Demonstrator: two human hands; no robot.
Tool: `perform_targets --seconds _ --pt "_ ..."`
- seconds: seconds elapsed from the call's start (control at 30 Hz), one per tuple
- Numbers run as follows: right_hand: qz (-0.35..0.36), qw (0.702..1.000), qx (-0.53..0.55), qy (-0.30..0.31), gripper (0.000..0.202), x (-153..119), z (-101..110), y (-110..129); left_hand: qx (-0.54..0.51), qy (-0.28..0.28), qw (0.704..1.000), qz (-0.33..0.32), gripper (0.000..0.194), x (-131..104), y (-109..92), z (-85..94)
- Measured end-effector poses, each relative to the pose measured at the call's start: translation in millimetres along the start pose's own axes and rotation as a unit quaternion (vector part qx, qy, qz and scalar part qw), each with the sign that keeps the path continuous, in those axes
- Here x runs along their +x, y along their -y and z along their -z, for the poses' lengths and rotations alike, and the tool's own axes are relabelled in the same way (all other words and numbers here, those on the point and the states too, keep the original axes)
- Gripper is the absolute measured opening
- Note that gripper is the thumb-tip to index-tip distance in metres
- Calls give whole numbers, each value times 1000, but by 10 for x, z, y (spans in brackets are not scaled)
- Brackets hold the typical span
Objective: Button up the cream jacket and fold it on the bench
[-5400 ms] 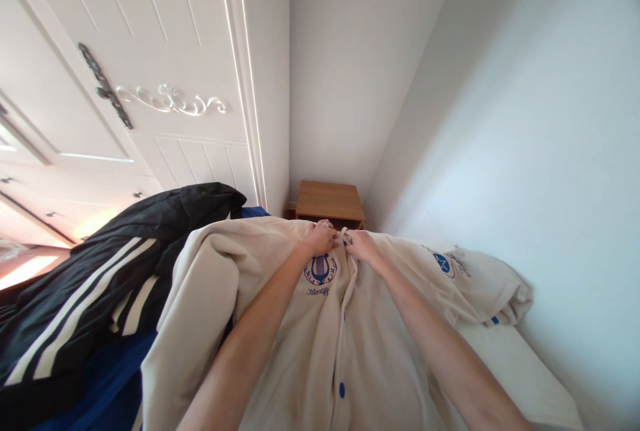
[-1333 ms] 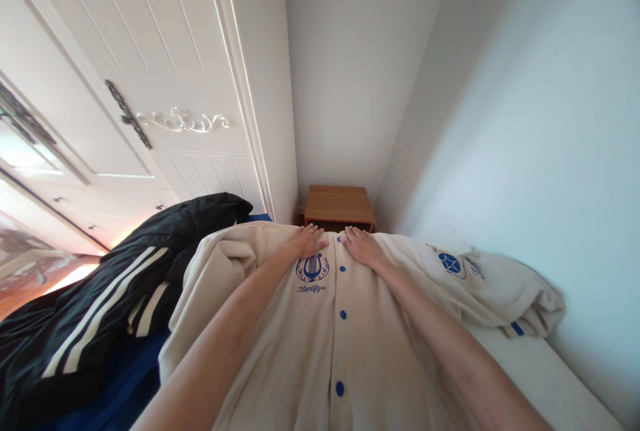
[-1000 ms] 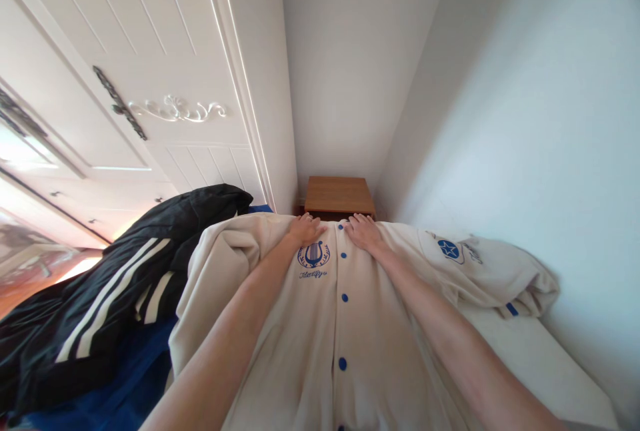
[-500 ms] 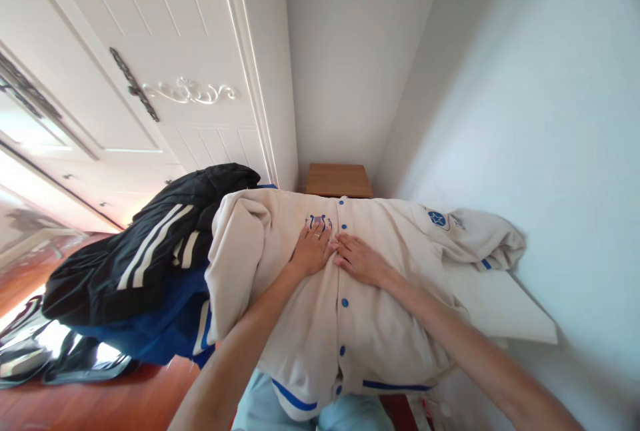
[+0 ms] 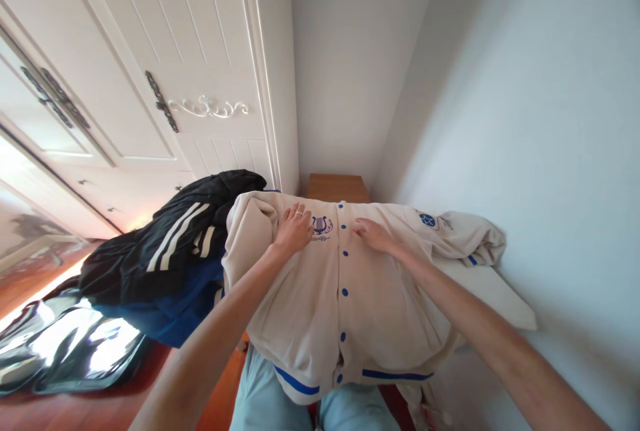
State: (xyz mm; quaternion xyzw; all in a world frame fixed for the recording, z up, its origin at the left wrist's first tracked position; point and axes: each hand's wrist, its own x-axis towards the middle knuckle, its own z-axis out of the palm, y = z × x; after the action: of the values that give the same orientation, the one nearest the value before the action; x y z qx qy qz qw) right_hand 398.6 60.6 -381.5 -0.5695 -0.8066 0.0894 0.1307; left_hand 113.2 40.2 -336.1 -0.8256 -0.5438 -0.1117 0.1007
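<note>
A cream button-front jacket [image 5: 300, 297] with blue snaps and a blue lyre emblem lies front side up before me, partly over my knees. My left hand [image 5: 295, 227] rests open on its chest, just left of the emblem, fingers spread and a ring on one. On the other side of the snap row, my right hand [image 5: 375, 234] touches the cloth with its fingers curled in. No fold of fabric shows between those fingers. The sleeve with a star patch [image 5: 427, 220] is bunched at the right, over a white board-like surface [image 5: 485, 291].
Dark striped clothing [image 5: 175, 244] is heaped over blue fabric [image 5: 185, 311] at my left. Below it, an open case with a shiny lining [image 5: 85, 344] lies on the reddish floor. A white wardrobe [image 5: 200, 51], a wooden box-like piece [image 5: 337, 187] and a pale wall [image 5: 525, 117] surround the spot.
My hands have moved apart from the middle of the jacket, the left outward to the left, the right outward to the right. The emblem is uncovered. The right fingers have curled in.
</note>
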Motion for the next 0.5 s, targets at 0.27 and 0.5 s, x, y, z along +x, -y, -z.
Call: perform_targets --seconds 0.27,0.5 --pt "-117 989 -56 68 41 1120 202 -571 -12 121 991 54 45 1080 525 -380" --pt "-189 969 7 158 57 1618 87 -1333 -84 276 947 140 71 1910 824 -889"
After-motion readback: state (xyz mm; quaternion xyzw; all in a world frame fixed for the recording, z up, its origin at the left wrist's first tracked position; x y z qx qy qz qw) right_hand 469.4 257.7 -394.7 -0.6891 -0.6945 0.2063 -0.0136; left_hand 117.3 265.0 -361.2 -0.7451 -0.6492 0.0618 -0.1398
